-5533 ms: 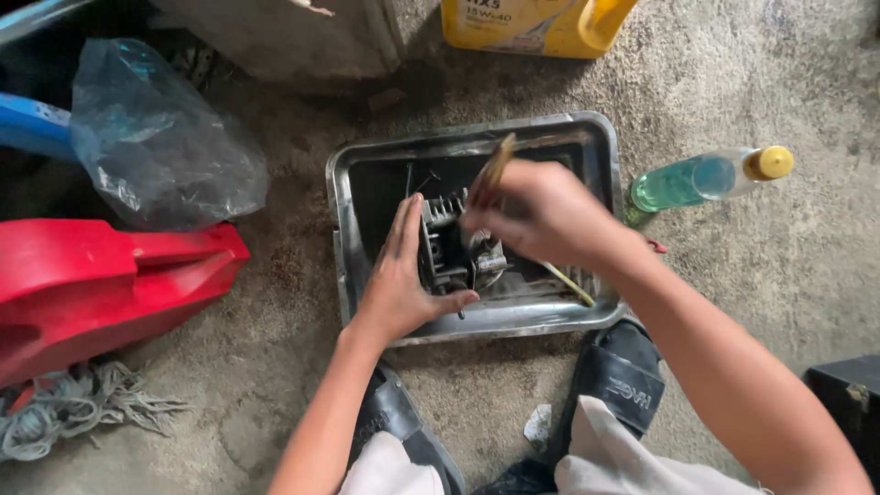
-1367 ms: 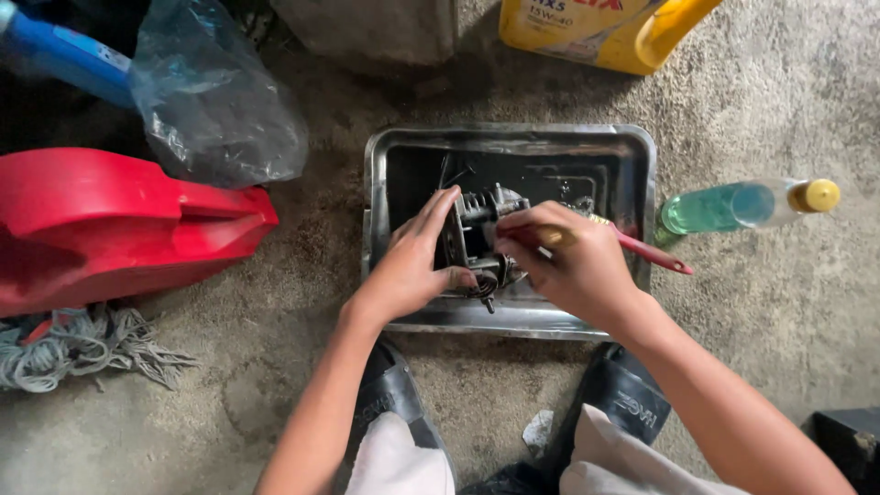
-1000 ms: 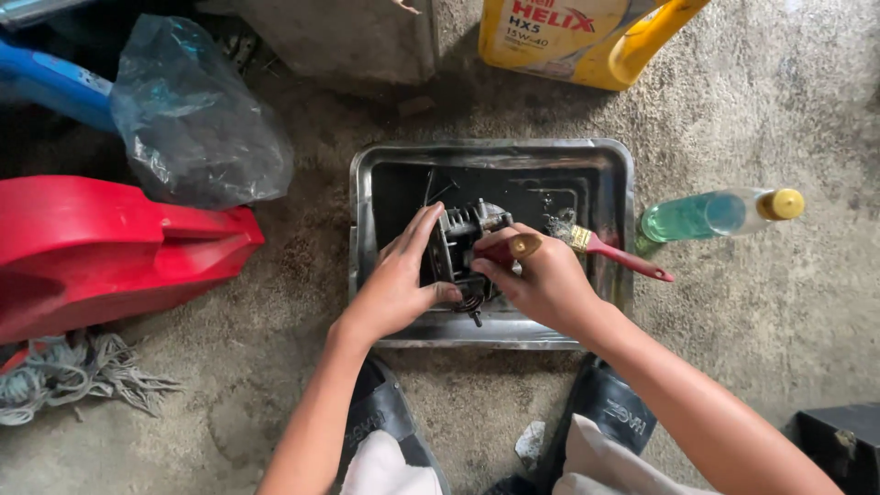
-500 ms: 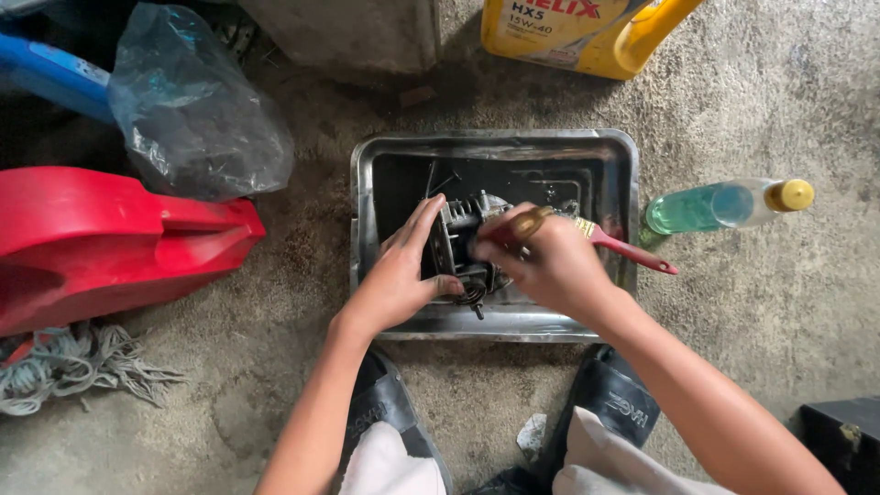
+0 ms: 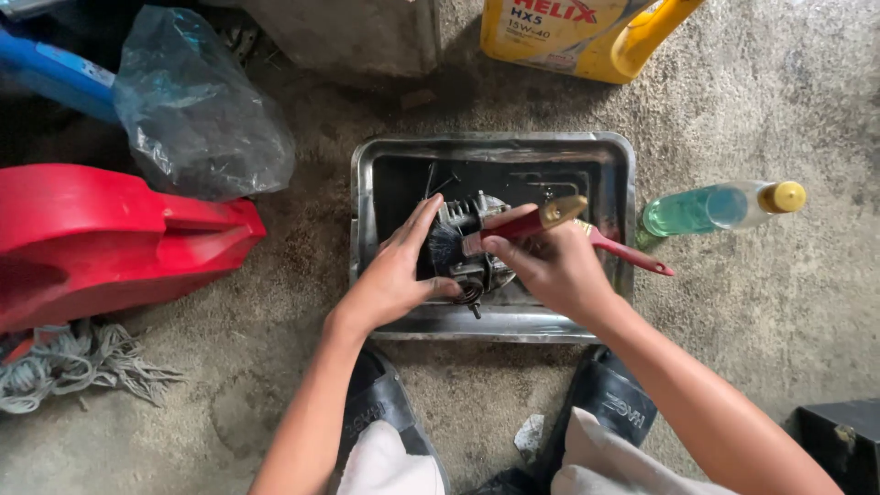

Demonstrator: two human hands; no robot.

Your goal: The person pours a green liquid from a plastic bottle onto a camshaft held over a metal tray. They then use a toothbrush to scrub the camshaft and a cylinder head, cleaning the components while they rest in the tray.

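Head view: dented steel tray (image 5: 623, 165) on rough concrete floor (image 5: 752, 367), dark inside. In it: finned grey metal engine part (image 5: 463, 240), oily, near tray's front-middle. Left hand (image 5: 390, 280) spread, cupping the part's left side. Right hand (image 5: 550, 266) pinches a red-handled brush (image 5: 536, 220) with brass ferrule, bristles on the part. Beside tray on the right: clear plastic bottle (image 5: 710, 207), green liquid, yellow cap, lying flat. Behind the tray: yellow oil jug (image 5: 587, 32). Left: red plastic cover (image 5: 110, 229), crumpled clear bag (image 5: 197, 110), frayed rope (image 5: 64, 367).
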